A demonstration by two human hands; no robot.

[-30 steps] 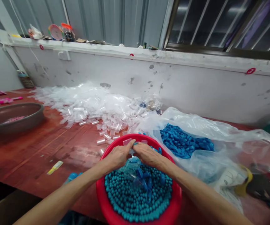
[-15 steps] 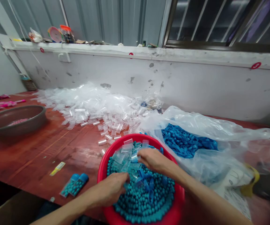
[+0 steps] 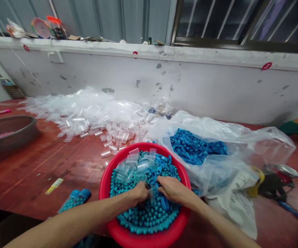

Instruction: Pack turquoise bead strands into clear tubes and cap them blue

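Observation:
A red basin [image 3: 103, 187] holds turquoise beads [image 3: 149, 220], with clear plastic tubes [image 3: 132, 165] and blue plastic caps [image 3: 164, 203] lying on top of them. Low over the beads, my left hand [image 3: 140, 193] has its fingers closed around a clear tube [image 3: 152, 194], partly hidden. My right hand [image 3: 172, 188] faces it from the right, fingers pinched beside the blue caps; what they hold is hidden. Left of the basin lie clear tubes filled with beads and topped with blue caps [image 3: 80, 193], partly covered by my left forearm.
Behind the basin a large heap of clear tubes [image 3: 87, 110] spreads along the wall. A clear bag [image 3: 255, 144] with blue caps lies open at the right, near a white cloth bag [image 3: 238, 206]. At far left stands a brown basin [image 3: 30, 129].
My right hand has moved down from the clear tubes toward the blue caps. My left hand has come closer to it, and a clear tube shows between them. The view has shifted right.

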